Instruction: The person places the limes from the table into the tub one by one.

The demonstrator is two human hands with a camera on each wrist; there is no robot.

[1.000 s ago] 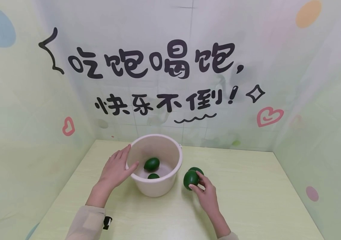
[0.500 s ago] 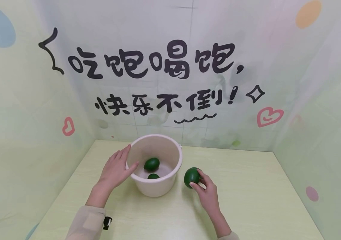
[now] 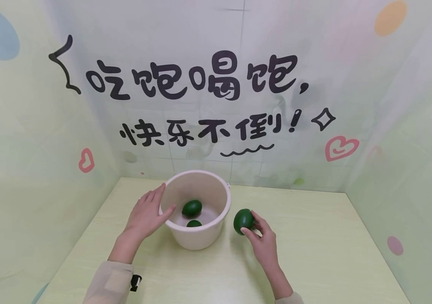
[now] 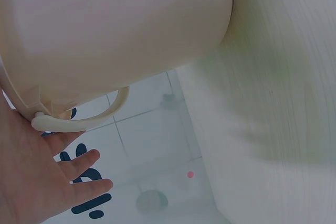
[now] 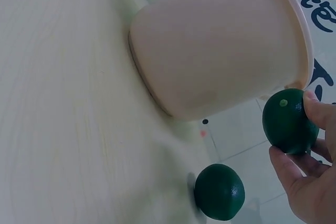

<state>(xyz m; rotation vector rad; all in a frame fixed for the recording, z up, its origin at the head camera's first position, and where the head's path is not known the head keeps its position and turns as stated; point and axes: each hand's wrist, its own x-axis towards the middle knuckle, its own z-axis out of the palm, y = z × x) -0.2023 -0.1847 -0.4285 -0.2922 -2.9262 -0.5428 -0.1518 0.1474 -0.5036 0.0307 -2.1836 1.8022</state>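
Observation:
To the left of the pale pink bucket [image 3: 197, 238], my left hand [image 3: 146, 213] rests on the rim, its thumb over the edge. In the left wrist view the fingers [image 4: 86, 192] are straight beside the bucket's handle [image 4: 79, 124]. Right of the bucket, my right hand [image 3: 265, 242] pinches a dark green lime [image 3: 243, 221] between thumb and fingers. The held lime [image 5: 290, 120] shows a light stem spot in the right wrist view. Another lime [image 5: 219, 191] lies on the table there, hidden in the head view. Inside the bucket are a lime [image 3: 192, 208] and a second lime [image 3: 194, 223], partly behind the rim.
The bucket stands on a pale wooden table [image 3: 314, 245] near its back edge. Printed cloth walls [image 3: 216, 25] with black lettering enclose the table at the back and both sides. A black buckle [image 3: 135, 282] hangs at the left sleeve.
My right hand has raised the lime slightly, turning it a little. The lime behind it, partly visible before, is now covered in the head view. My left hand and the bucket have stayed put.

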